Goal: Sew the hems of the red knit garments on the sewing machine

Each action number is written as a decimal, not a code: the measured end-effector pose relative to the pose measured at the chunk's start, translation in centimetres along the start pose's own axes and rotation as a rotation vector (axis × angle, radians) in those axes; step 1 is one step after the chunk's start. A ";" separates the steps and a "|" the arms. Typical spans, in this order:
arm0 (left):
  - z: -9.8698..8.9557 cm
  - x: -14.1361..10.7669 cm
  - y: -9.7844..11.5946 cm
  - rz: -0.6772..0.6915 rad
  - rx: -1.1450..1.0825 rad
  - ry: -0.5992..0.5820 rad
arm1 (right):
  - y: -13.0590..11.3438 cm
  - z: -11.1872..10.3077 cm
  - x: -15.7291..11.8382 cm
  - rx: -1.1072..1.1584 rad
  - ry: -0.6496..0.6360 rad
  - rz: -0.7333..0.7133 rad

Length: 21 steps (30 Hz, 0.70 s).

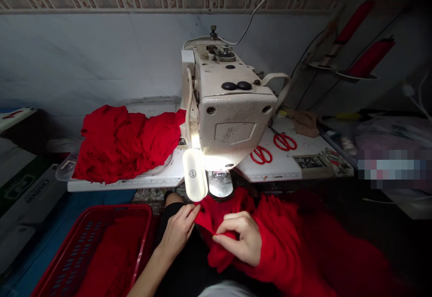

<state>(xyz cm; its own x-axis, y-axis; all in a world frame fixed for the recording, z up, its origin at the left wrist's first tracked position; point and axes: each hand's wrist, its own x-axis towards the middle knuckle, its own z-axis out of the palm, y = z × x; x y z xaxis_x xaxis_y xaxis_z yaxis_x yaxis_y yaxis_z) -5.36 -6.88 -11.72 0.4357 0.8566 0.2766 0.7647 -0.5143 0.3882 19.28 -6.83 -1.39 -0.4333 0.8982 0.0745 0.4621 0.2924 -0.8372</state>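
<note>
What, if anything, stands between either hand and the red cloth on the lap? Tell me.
Nothing visible: the left hand and right hand both pinch the red cloth directly. The white lamp shows just beyond the left hand, not between.

The sewing machine at centre has a pebbled, faintly glossy casing; its metal plate, at six o'clock, is smooth and mirror-bright. The red cloth at five o'clock looks soft and matt, as does the cloth pile at nine. The basket at eight is shiny plastic. Wall tiles at ten look smooth, with a dull sheen.
</note>
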 end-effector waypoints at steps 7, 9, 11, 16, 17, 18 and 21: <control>-1.5 0.4 -0.6 -0.489 -0.056 0.279 | 1.5 -5.3 0.5 0.125 0.106 0.035; -2.8 0.7 -0.1 -0.581 -0.186 0.294 | 2.5 -6.1 0.7 0.195 0.162 0.113; -4.0 1.0 0.7 -0.597 -0.279 0.256 | 3.5 -6.6 0.9 0.284 0.220 0.185; -5.7 1.7 1.5 -0.414 -0.134 0.499 | 4.7 -7.2 1.6 0.333 0.260 0.188; -5.8 1.7 1.4 -0.356 -0.058 0.598 | 4.8 -7.4 1.6 0.332 0.241 0.178; -5.9 1.7 1.2 -0.289 0.015 0.659 | 4.8 -7.6 1.6 0.335 0.225 0.173; -5.3 1.6 0.5 -0.100 0.163 0.520 | 4.6 -8.2 1.5 0.358 0.244 0.191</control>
<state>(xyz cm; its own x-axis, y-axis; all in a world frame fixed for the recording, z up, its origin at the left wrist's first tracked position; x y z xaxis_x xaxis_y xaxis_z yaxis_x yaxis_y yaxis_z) -6.81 -6.03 -6.41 0.0965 0.7456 0.6593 0.8720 -0.3827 0.3052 27.13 -1.48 -0.65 -0.1520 0.9883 -0.0098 0.2010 0.0212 -0.9794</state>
